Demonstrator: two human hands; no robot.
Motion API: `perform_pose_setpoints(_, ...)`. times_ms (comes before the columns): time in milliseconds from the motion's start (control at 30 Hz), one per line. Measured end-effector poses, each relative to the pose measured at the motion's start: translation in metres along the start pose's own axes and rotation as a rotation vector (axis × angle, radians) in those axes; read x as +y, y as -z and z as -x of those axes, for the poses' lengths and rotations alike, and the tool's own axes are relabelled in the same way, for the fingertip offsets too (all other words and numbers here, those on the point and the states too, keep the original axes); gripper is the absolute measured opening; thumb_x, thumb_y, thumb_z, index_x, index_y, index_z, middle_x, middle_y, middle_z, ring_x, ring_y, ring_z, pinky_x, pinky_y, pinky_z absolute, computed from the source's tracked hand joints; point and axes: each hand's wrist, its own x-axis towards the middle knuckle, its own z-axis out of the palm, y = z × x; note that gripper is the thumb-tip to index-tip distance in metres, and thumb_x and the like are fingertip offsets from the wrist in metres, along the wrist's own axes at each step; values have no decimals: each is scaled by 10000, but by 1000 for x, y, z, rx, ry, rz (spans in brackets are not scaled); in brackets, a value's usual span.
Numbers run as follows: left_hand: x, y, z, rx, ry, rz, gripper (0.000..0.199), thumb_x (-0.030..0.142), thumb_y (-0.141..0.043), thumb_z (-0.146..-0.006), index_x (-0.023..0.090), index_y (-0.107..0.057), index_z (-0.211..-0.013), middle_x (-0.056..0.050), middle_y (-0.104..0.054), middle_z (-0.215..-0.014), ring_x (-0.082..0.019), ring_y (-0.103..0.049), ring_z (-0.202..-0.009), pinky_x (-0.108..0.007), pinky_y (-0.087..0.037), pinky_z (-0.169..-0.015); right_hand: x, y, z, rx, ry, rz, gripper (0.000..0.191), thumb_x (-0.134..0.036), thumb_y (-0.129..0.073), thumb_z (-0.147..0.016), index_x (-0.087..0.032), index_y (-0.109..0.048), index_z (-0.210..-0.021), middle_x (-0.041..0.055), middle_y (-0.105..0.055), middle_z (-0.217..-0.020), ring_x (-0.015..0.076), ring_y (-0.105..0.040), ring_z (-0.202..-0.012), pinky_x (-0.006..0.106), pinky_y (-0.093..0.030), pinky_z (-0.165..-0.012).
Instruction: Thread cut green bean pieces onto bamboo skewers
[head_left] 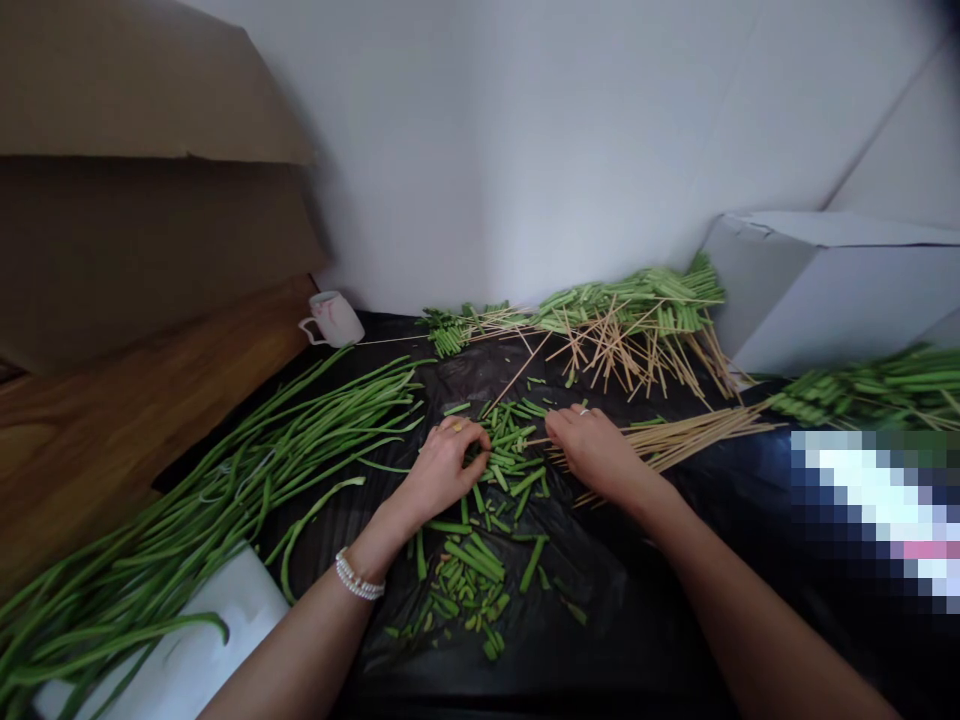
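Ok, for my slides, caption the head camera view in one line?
Left hand and right hand reach among short cut green bean pieces on black plastic sheeting, beside thin wooden skewers.

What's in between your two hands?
In the head view, cut pieces of long green bean lie between the left hand and right hand, on a black plastic sheet.

Soft, even indoor light falls on the white wall (480,150) without hard glare, leaving a dull sheen on the black plastic sheet (637,600), a soft shadow by the cardboard flap (150,80) at 10 o'clock, a coarse pixelated patch (874,515) at 4 o'clock, and wide-angle bowing toward the edges.
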Motion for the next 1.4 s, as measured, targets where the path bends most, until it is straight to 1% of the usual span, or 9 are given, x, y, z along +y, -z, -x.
perform_pose_setpoints(167,1,-2,0,25,-36,53,146,229,-548,-860,229,-664,-949,-65,-638,-958,-233,-529,-986,-389,-396,-880,-9,8,-3,194,63,-137,241,-85,-383,-892,-173,-604,-925,69,-606,-894,203,-472,-893,305,-328,-784)
perform_pose_setpoints(367,-4,-2,1,-23,-62,-25,132,258,-590,-847,243,-704,-911,-68,-635,-970,-235,-522,-973,-386,-400,-860,-23,17,1,435,203,-146,286,-168,-380,-938,-170,-638,-1061,83,-618,-953,212,-473,-944,327,-355,-805)
perform_pose_setpoints(533,-5,0,1,-66,-64,-78,114,262,-627,-826,228,-673,-924,-57,-633,-930,-235,-512,-964,-374,-395,-853,-28,17,4,504,224,-22,310,-208,-399,-948,-145,-597,-1178,81,-623,-920,195,-498,-866,321,-377,-778)
perform_pose_setpoints(700,2,2,0,-54,-24,22,77,223,-594,-846,202,-647,-898,-33,-641,-832,-218,-521,-899,-357,-395,-821,-27,10,3,572,176,-2,323,-158,-420,-930,-147,-583,-1210,54,-618,-866,151,-522,-785,262,-378,-673)
perform_pose_setpoints(800,2,3,-2,60,61,236,187,213,-567,-863,201,-671,-1019,-51,-656,-901,-204,-548,-909,-358,-397,-863,-28,10,4,614,115,-33,303,-158,-447,-919,-160,-608,-1176,42,-627,-856,134,-537,-776,244,-384,-674)
perform_pose_setpoints(900,-1,4,-5,184,299,698,193,240,-618,-835,190,-699,-1003,-58,-677,-949,-174,-588,-888,-325,-427,-858,-29,11,5,640,89,-62,303,-140,-455,-906,-163,-622,-1158,39,-634,-856,131,-547,-788,239,-390,-683)
perform_pose_setpoints(1000,-3,7,-7,220,551,1212,229,257,-723,-752,168,-714,-963,-44,-692,-894,-121,-605,-788,-253,-463,-768,-32,10,5,611,119,-48,324,-124,-457,-892,-166,-618,-1170,34,-628,-846,135,-542,-771,249,-384,-661)
perform_pose_setpoints(1067,-3,9,-7,215,626,1399,272,231,-766,-709,147,-720,-963,-43,-691,-865,-95,-603,-750,-210,-467,-717,-33,8,5,594,147,-21,338,-124,-462,-887,-167,-610,-1187,27,-619,-830,136,-534,-749,256,-377,-648)
perform_pose_setpoints(1400,3,10,-8,210,653,1523,237,128,-787,-671,113,-737,-902,-66,-719,-841,-89,-628,-719,-185,-484,-682,-35,6,7,581,136,52,374,-85,-461,-860,-169,-606,-1194,22,-604,-796,126,-503,-687,259,-339,-603)
